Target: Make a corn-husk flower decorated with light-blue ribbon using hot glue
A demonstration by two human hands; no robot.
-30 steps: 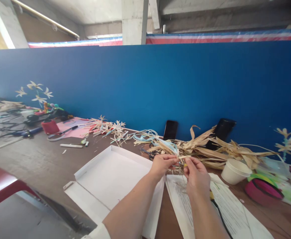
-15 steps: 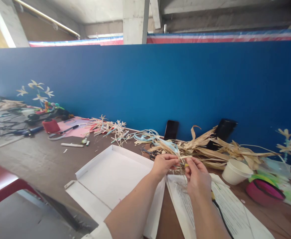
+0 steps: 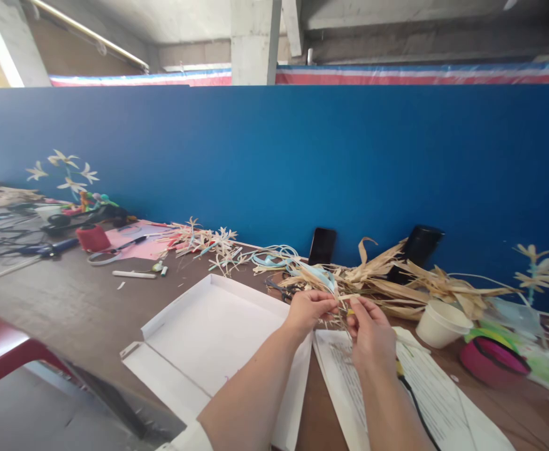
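Note:
My left hand (image 3: 312, 313) is closed in a pinch at one end of a small pale strip of dried husk (image 3: 348, 297). My right hand (image 3: 370, 329) pinches the other end, its fingertips a short gap away. A bit of yellow shows under the right fingers. A yellow-ended tool with a black cord (image 3: 412, 394) passes behind the right wrist; its grip is mostly hidden. Just beyond the hands lie a heap of dried corn husks (image 3: 377, 275) and a light-blue strip (image 3: 318, 274). Printed paper sheets (image 3: 340, 369) lie beneath the right forearm.
A white open box lid (image 3: 227, 332) lies under my left forearm. Two phones (image 3: 322, 245) lean on the blue partition (image 3: 255, 156). To the right stand a white cup (image 3: 443, 324) and a pink tape roll (image 3: 492, 363). Husk flowers (image 3: 222, 241) lie further left.
The view has shifted very slightly. Both hands keep nearly the same pose around the husk strip, and nothing else has visibly moved.

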